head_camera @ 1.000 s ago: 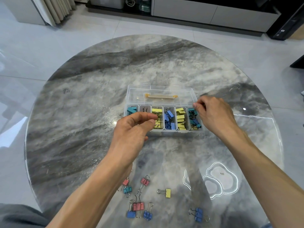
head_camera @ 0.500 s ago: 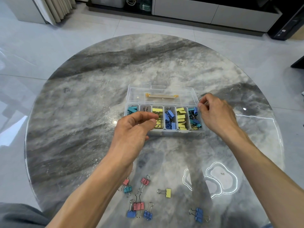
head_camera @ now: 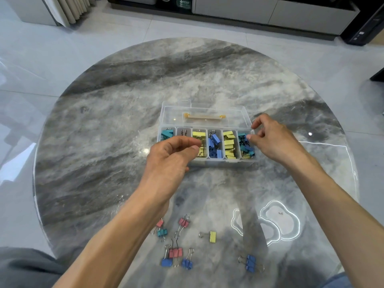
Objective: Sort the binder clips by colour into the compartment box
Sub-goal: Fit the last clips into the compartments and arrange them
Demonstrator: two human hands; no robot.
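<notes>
**Right hand draws back from the end compartment**

The biggest change is on the right. A second ago the right hand (head_camera: 276,140) had its fingertips down among the teal clips (head_camera: 246,145) in the box's (head_camera: 207,163) rightmost compartment; now it has shifted just outward to the box's right edge, fingers loosely curled, and I cannot tell whether anything is pinched there. That reads as a drop just finished, or a clip being adjusted. The left hand (head_camera: 172,161) has scarcely moved: it hovers over the second and third compartments, thumb and fingers drawn together as if pinching, but whatever they hold is hidden.

The box sits mid-table with its clear lid (head_camera: 203,115) tipped back, holding teal, yellow and blue clips. Sorting is unfinished: pink clips (head_camera: 175,252), blue ones (head_camera: 250,262), a yellow one (head_camera: 212,236) and a teal one (head_camera: 162,232) lie loose near the table's (head_camera: 93,142) front edge.

The table is round, grey, marbled and glossy. Beyond it are pale floor tiles and a low cabinet (head_camera: 270,11).
</notes>
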